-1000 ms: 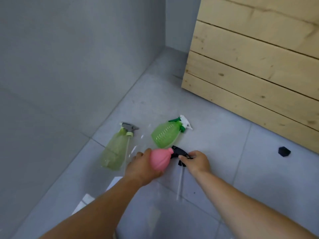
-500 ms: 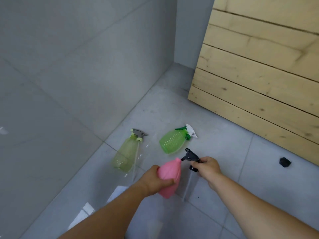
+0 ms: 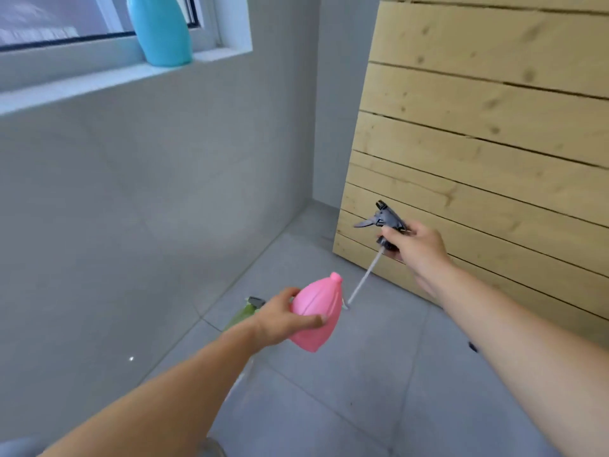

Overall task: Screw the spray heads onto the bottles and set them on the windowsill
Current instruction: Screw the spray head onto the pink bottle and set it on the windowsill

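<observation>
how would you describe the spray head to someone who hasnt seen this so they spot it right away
Start at the pale wooden plank wall on the right and look near its lower edge, where the right hand is raised in front of it. The spray head is the black trigger piece in that hand. A thin white tube hangs from it toward the pink bottle, which has no head on.

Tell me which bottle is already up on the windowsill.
The blue bottle, standing upright on the windowsill. The pink bottle is in the left hand, headless; the green bottle lies on the floor.
</observation>
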